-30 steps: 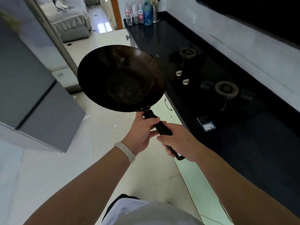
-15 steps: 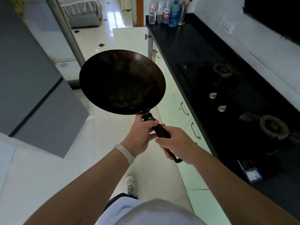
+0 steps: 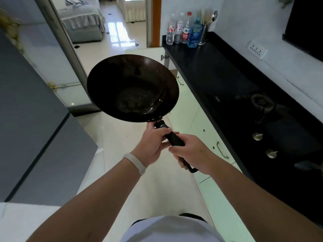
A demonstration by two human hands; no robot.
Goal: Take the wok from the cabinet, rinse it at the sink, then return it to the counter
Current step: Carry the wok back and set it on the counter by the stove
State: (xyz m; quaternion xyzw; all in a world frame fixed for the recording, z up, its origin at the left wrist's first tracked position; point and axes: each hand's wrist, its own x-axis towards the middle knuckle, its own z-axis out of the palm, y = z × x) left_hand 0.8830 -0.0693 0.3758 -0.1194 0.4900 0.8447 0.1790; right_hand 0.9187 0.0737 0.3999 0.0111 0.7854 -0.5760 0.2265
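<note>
wok (image 3: 132,88) aloft | both hands' fingers (image 3: 157,135) clasp handle (image 3: 174,139) | counter (image 3: 218,75) right, bottles (image 3: 183,30) beyond

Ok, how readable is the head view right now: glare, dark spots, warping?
Head view: bright glare on the floor by the doorway; the black counter and hob are underexposed, detail lost; the wok interior is dark with one glint; wide-angle bending at the edges; hands sharp.

Both hands cover most of the wok handle (image 3: 174,139). The bottle (image 3: 186,33) labels at upper centre are too small to read. The right edge cuts off the gas hob (image 3: 272,123), whose near burner is lost in dark.
</note>
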